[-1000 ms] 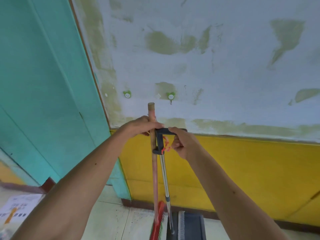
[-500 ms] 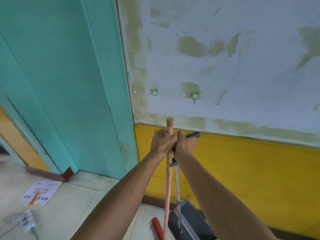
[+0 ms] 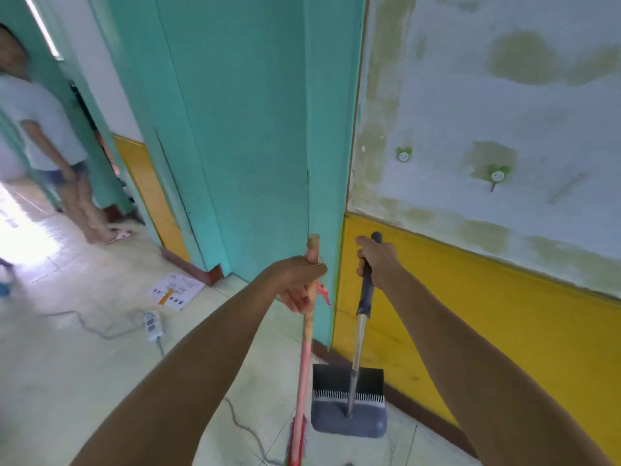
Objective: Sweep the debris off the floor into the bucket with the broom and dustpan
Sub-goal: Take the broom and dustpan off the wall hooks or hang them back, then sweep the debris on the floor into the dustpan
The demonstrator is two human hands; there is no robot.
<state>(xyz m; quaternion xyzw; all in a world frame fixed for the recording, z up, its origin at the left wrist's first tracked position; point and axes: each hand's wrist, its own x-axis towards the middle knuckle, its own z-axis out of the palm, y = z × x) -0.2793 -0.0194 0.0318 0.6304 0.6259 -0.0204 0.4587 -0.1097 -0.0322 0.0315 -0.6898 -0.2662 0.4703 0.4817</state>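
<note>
My left hand [image 3: 299,277] grips the pink wooden handle of the broom [image 3: 306,344] near its top; the red bristle head reaches the floor at the bottom edge of the view. My right hand [image 3: 378,260] holds the dark grip of the dustpan [image 3: 347,418], whose metal shaft runs down to a grey pan with a white comb strip standing on the tiles. Broom and dustpan stand upright and apart, side by side. No bucket is visible.
A teal door frame [image 3: 255,129] and a white-and-yellow wall [image 3: 487,297] stand straight ahead. A power strip [image 3: 153,326] with its cable and a printed sheet of paper [image 3: 176,290] lie on the tiled floor at left. A person [image 3: 50,142] stands in the doorway at far left.
My hands have drawn apart, separating the broom from the dustpan. My view has swung left and down, showing the doorway, the floor and the person.
</note>
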